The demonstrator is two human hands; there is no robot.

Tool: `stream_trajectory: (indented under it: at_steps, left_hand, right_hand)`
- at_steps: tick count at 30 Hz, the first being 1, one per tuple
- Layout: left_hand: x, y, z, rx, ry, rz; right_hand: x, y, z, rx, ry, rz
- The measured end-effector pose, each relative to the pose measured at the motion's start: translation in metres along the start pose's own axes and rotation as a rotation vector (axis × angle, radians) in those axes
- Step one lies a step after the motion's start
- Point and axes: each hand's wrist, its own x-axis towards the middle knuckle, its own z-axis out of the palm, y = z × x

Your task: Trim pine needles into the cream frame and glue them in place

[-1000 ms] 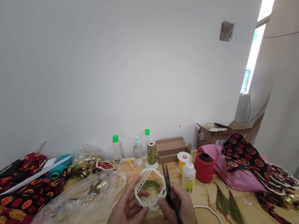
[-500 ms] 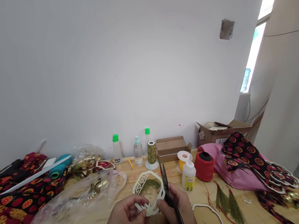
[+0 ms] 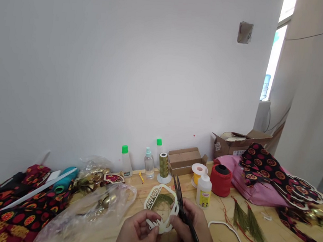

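Observation:
A white cut-out frame (image 3: pixel 149 199) with lattice work at its upper left is tilted up above the table's front part. My left hand (image 3: pixel 137 233) pinches its lower edge between thumb and fingers. My right hand (image 3: pixel 196 225) is closed round black scissors (image 3: pixel 180 204), blades pointing up and nearly together, and its thumb rests on the frame's right side. Olive-green threads (image 3: pixel 165 199) show through the frame's opening; whether they touch it I cannot tell. The scissors' handle loops are partly hidden by the right hand.
Behind the hands stand a green thread spool (image 3: pixel 163 165), a glue bottle (image 3: pixel 203 191) and a red yarn cone (image 3: pixel 221 181). Green tassels (image 3: pixel 250 222) and a white curved outline (image 3: pixel 232 229) lie right. A plastic bag (image 3: pixel 82 211) and patterned fabric (image 3: pixel 19 210) lie left.

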Motion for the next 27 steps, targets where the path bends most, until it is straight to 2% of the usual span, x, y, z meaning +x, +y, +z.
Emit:
stream_trajectory:
  at_steps: [3, 10, 13, 18, 27]
  left_hand:
    - [0.0, -0.001, -0.002, 0.012, -0.025, -0.002]
    - [0.0, 0.001, 0.0, 0.038, 0.029, -0.008]
    - [0.0, 0.001, 0.0, 0.025, 0.004, -0.007]
    - [0.002, -0.004, -0.004, 0.03, -0.031, -0.005]
    - [0.0, 0.002, -0.002, -0.065, -0.064, -0.019]
  right_hand:
    - [0.002, 0.003, 0.001, -0.011, 0.008, -0.021]
    - [-0.002, 0.0, 0.001, 0.013, -0.009, 0.002]
    - [-0.004, -0.002, 0.002, 0.008, 0.002, -0.005]
    - [0.002, 0.008, 0.002, -0.02, 0.01, -0.065]
    - [0.003, 0.011, 0.001, -0.012, 0.036, -0.038]
